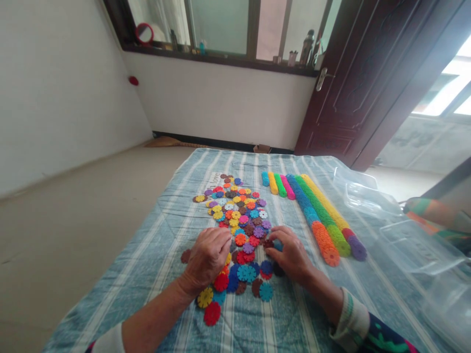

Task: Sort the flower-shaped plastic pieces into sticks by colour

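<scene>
Many-coloured plastic interlocking discs [240,239] lie in a loose, long pile on the tablecloth. My left hand [209,257] rests at the pile's left side, its fingers curled and pressed together. Whatever its fingertips hold is hidden from view. Across the pile, my right hand [291,255] has its thumb and fingers closed round a brown interlocking disc [267,243], and a blue disc [278,245] shows within the curve of its fingers. To the right of the pile, discs stacked by colour form long rows, among them a green row [314,208] and an orange section [324,242].
A blue-and-white striped tablecloth [162,240] covers the table. Clear plastic containers [371,198] stand along its right edge. Behind it are a white wall [221,100], a windowsill with bottles and a red round mirror [144,34], and a dark red door [342,98].
</scene>
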Available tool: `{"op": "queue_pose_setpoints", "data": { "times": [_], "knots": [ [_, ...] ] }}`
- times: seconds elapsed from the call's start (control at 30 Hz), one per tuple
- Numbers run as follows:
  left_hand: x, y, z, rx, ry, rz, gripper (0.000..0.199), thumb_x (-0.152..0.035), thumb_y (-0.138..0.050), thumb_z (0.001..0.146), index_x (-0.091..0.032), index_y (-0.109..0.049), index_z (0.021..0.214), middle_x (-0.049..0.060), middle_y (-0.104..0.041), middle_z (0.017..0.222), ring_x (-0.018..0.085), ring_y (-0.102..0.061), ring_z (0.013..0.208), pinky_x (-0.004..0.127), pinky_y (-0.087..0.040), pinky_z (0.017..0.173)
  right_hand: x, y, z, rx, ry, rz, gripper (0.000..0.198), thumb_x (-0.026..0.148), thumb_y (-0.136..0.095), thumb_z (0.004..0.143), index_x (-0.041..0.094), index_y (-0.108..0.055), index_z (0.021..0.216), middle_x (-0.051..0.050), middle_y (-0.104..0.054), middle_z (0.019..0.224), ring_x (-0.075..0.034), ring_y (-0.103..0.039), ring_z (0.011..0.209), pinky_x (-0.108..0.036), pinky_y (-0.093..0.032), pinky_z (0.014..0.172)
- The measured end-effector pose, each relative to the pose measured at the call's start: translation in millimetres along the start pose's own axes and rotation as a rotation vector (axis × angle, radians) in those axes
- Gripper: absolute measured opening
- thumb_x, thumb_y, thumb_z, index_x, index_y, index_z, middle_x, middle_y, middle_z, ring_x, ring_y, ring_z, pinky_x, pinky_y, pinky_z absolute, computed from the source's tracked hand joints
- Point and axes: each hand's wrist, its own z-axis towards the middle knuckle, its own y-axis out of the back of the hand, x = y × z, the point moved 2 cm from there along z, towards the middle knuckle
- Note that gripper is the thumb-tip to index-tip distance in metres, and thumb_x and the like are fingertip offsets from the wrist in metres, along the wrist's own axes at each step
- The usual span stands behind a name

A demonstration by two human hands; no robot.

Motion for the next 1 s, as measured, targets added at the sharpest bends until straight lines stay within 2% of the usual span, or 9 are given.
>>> {"op": "queue_pose_setpoints", "data": {
  "times": [0.07,0.2,0.4,0.53,0.63,0.8,1.0],
  "knots": [
    [0.5,-0.5,-0.7,0.003,-0.001,-0.016,0.023,-0.017,-0.047,0.095,-0.018,-0.068,0.084,0.006,-0.074,0.089,0.019,-0.068,0.084,0.034,-0.055,0.079,0.7,5.2,2.4,0.001,-0.010,0.063,0.012,0.011,-0.067,0.072,0.021,-0.065,0.079,-0.005,-0.068,0.096,-0.022,-0.064,0.095,-0.038,-0.049,0.089],
    [0.4,-1.2,-1.5,0.011,-0.019,-0.041,0.021,-0.016,-0.048,0.095,-0.017,-0.068,0.088,0.006,-0.075,0.092,0.019,-0.068,0.088,0.036,-0.055,0.084,0.9,16.9,7.0,-0.007,-0.147,0.166,0.008,0.015,-0.065,0.073,0.020,-0.064,0.067,-0.001,-0.067,0.074,-0.018,-0.064,0.073,-0.030,-0.050,0.071],
    [-8.5,-4.0,-1.2,0.086,-0.143,-0.123,0.019,-0.019,-0.053,0.094,-0.017,-0.069,0.106,0.008,-0.075,0.109,0.022,-0.066,0.108,0.039,-0.054,0.097,-3.9,25.2,11.0,0.072,-0.345,0.368,0.010,0.025,-0.068,0.074,0.018,-0.065,0.068,-0.001,-0.069,0.063,-0.017,-0.065,0.061,-0.026,-0.048,0.058],
    [-18.2,-7.7,0.5,0.243,-0.237,-0.144,0.030,-0.023,-0.059,0.092,-0.019,-0.065,0.121,0.009,-0.070,0.126,0.029,-0.059,0.125,0.048,-0.051,0.102,-4.1,23.5,12.4,0.099,-0.309,0.382,0.010,0.025,-0.068,0.074,0.018,-0.066,0.067,-0.002,-0.070,0.066,-0.018,-0.067,0.065,-0.026,-0.049,0.058],
    [-20.8,-12.1,-0.9,0.351,-0.241,-0.161,0.034,-0.024,-0.059,0.092,-0.022,-0.063,0.126,0.009,-0.067,0.131,0.029,-0.057,0.128,0.052,-0.047,0.106,-5.6,22.4,12.9,0.086,-0.292,0.334,0.011,0.022,-0.065,0.076,0.018,-0.066,0.065,-0.001,-0.069,0.066,-0.016,-0.066,0.065,-0.025,-0.047,0.059],
    [-16.1,-20.5,-9.7,0.293,-0.183,-0.152,0.027,-0.021,-0.053,0.095,-0.021,-0.067,0.118,0.009,-0.071,0.124,0.026,-0.064,0.119,0.052,-0.044,0.108,-9.6,25.0,13.3,0.036,-0.291,0.231,0.011,0.022,-0.066,0.075,0.018,-0.064,0.064,0.002,-0.061,0.062,-0.014,-0.055,0.060,-0.024,-0.038,0.056],
    [-16.9,-12.3,-7.9,0.249,-0.130,-0.111,0.022,-0.022,-0.051,0.096,-0.020,-0.069,0.108,0.009,-0.074,0.114,0.022,-0.067,0.110,0.047,-0.046,0.106,-3.8,24.9,10.8,0.107,-0.259,0.235,0.013,0.021,-0.064,0.074,0.019,-0.063,0.061,0.002,-0.060,0.060,-0.013,-0.053,0.060,-0.024,-0.037,0.056]
  ]
}}
